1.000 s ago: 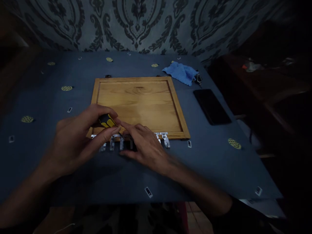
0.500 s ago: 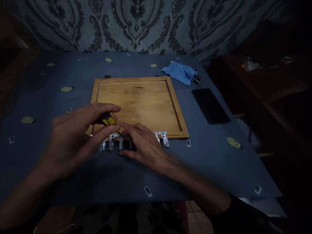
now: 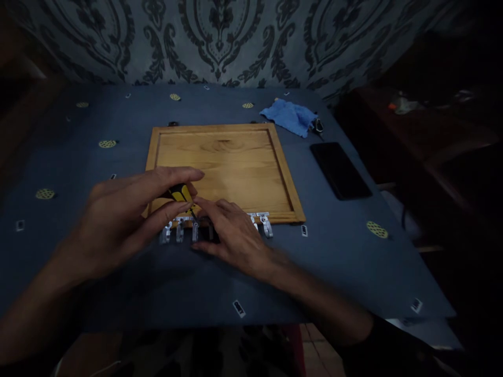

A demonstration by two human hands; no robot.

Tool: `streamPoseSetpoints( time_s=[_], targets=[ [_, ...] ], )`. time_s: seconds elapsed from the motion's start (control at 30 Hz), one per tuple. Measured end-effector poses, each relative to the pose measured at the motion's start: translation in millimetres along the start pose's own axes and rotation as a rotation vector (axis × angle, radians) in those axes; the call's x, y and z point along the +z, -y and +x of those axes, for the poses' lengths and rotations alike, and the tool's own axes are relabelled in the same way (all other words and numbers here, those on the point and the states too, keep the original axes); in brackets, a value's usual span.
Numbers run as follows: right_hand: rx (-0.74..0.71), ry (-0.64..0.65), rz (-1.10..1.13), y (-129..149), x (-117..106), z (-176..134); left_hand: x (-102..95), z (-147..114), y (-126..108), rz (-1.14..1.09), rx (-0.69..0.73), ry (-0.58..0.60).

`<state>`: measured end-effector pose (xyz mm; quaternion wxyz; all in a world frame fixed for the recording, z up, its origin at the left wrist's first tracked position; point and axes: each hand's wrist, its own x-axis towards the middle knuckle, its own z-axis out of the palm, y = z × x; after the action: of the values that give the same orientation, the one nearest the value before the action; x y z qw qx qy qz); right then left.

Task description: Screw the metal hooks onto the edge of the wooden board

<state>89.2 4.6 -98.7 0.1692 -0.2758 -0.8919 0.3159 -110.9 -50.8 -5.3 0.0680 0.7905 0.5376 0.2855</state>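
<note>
L hand (image 3: pixel 113 220) pinches a blk/yel screwdriver (image 3: pixel 181 193), tip down at near edge of grainy, rect. wood panel (image 3: pixel 223 162). R hand (image 3: pixel 239 235) (can't tell if gripping) beside shiny, curved clips (image 3: pixel 179 230).

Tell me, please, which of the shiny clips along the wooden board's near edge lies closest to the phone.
The rightmost clip, by the near right corner of the wooden board; the other visible clips all sit farther left.

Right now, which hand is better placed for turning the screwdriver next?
Probably the left hand: it grips the yellow-and-black screwdriver, angled down toward the metal fittings; the right hand covers part of their row.
</note>
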Motion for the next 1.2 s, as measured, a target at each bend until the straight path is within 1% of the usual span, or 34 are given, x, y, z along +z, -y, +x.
streamPoseSetpoints(
  time_s=[0.1, 0.2, 0.27, 0.3, 0.37, 0.43, 0.5, 0.57, 0.63, 0.7, 0.83, 1.0, 1.2],
  targets=[
    [-0.062, -0.076, 0.055, -1.4, -2.1, -2.2, -0.3, -2.5, 1.4, 0.03, 0.01, -0.011],
    [-0.112, -0.195, 0.165, -0.3, -8.6, -5.8, -2.3, -5.6, 0.6, 0.004, -0.026, -0.084],
    [-0.108, -0.271, 0.216, 1.3, -13.8, -7.9, -4.1, -7.2, -0.7, -0.025, -0.039, -0.134],
    [-0.1, -0.306, 0.232, 1.8, -16.1, -8.7, -4.8, -7.7, -1.3, -0.034, -0.041, -0.141],
    [-0.083, -0.365, 0.249, 1.8, -19.6, -9.7, -5.3, -8.3, -1.9, -0.026, -0.045, -0.133],
    [-0.054, -0.395, 0.259, -0.2, -21.4, -10.0, -4.5, -8.3, -1.8, -0.006, -0.043, -0.124],
    [-0.007, -0.4, 0.259, -3.8, -21.8, -10.0, -3.3, -7.9, -2.0, 0.011, -0.034, -0.124],
    [0.029, -0.391, 0.254, -7.7, -21.4, -10.0, -2.7, -7.0, -3.5, 0.02, -0.064, -0.103],
    [0.037, -0.37, 0.248, -11.2, -20.5, -10.1, -3.2, -5.7, -5.9, 0.031, -0.112, -0.066],
    [0.028, -0.343, 0.239, -13.6, -19.2, -10.2, -4.2, -4.5, -7.5, 0.047, -0.123, -0.031],
    [-0.005, -0.317, 0.203, -15.8, -15.9, -10.2, -3.7, -4.1, -5.0, 0.064, -0.074, -0.028],
    [-0.024, -0.309, 0.171, -17.3, -13.8, -9.3, 1.9, -6.9, -1.6, 0.06, 0.021, -0.077],
    [-0.038, -0.286, 0.151, -17.5, -15.1, -9.6, 5.2, -8.9, -6.1, 0.151, 0.002, -0.052]
  ],
)
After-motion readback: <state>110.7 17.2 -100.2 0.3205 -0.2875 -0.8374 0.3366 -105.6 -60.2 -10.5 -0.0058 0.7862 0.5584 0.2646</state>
